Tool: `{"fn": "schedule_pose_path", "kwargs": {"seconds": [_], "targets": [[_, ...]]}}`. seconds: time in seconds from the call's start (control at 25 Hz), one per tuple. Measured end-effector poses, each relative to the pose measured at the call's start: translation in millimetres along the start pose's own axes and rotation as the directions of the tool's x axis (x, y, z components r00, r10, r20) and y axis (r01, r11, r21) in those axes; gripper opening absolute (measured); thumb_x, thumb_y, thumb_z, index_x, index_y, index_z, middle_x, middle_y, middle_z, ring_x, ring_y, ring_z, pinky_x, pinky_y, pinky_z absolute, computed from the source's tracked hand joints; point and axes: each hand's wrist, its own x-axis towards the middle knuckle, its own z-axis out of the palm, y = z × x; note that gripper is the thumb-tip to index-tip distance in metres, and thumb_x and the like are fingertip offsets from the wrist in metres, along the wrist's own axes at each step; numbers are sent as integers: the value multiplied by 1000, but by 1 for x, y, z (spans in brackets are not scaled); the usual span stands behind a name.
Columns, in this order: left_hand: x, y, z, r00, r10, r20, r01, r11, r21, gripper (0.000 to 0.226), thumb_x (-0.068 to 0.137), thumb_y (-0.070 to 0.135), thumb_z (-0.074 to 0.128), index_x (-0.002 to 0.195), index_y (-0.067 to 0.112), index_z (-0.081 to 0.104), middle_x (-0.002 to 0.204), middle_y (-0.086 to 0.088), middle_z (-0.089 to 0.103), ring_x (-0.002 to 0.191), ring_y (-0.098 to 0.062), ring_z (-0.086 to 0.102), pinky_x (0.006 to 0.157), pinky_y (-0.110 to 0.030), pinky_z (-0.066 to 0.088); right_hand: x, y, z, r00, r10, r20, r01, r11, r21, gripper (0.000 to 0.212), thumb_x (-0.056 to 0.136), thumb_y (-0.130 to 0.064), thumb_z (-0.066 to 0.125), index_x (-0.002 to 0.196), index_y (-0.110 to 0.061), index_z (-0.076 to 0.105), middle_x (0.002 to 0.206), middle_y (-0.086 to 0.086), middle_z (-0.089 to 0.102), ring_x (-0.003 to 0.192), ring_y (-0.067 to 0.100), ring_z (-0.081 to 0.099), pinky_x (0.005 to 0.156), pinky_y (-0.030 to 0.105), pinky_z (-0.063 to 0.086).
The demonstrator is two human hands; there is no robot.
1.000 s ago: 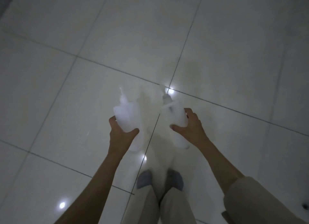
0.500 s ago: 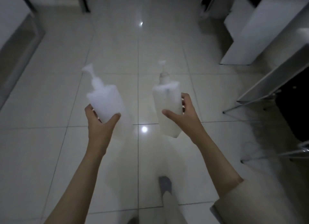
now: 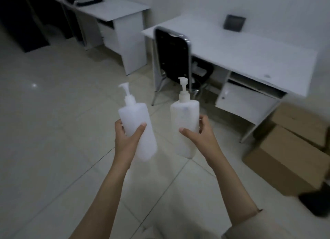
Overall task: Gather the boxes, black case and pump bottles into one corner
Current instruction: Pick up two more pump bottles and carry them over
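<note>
Head view: left hand (image 3: 125, 140) has a closed grip round 1 white pump bottle (image 3: 137, 126), right hand (image 3: 200, 136) clamps the other pump bottle (image 3: 184, 124), both held up over the tiled floor (image 3: 53, 131). 2 cardboard boxes (image 3: 285, 158) sit stacked beside the white table (image 3: 250, 51) at right; a dark case (image 3: 234, 22) rests on it.

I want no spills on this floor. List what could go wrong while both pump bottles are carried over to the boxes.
1. The left hand holds its tilted pump bottle low on the body; that grip could slip.
2. The right hand is also occupied with a pump bottle, so neither hand could catch a drop.
3. The chair legs jut out near the way to the cardboard boxes; a foot might catch them.
</note>
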Motion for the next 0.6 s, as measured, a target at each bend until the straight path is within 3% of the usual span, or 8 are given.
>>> {"fn": "schedule_pose_path", "kwargs": {"seconds": [0.16, 0.28, 0.48, 0.6], "targets": [[-48, 16, 127, 955, -2, 297, -21, 997, 74, 66, 68, 42, 71, 122, 26, 36, 116, 3, 51, 100, -19, 55, 83, -39, 48, -50, 11, -132, 947, 42, -318, -24, 998, 58, 56, 76, -26, 71, 121, -27, 37, 118, -3, 51, 97, 6, 54, 64, 21, 45], [-104, 23, 229, 889, 14, 457, -56, 995, 80, 53, 77, 34, 71, 116, 26, 37, 114, 3, 52, 101, -20, 56, 79, -36, 47, -97, 26, -235, 871, 77, -485, -38, 995, 89, 57, 76, -27, 71, 121, -28, 35, 112, -5, 51, 93, 6, 54, 64, 22, 45], [-212, 21, 376, 753, 34, 657, -73, 997, 33, 63, 79, 30, 68, 131, 18, 34, 121, 0, 51, 105, -19, 55, 83, -38, 49, -171, 56, -385, 741, 133, -658, -66, 990, 126, 53, 76, -27, 70, 116, -28, 34, 112, -4, 50, 92, 8, 53, 69, 27, 46], [-255, 19, 437, 667, 17, 745, -76, 996, 45, 58, 79, 30, 67, 126, 20, 35, 118, 0, 51, 103, -18, 56, 80, -36, 49, -205, 71, -445, 668, 162, -727, -58, 985, 165, 58, 78, -25, 69, 124, -25, 33, 114, -4, 49, 96, 10, 53, 75, 31, 48]]}}
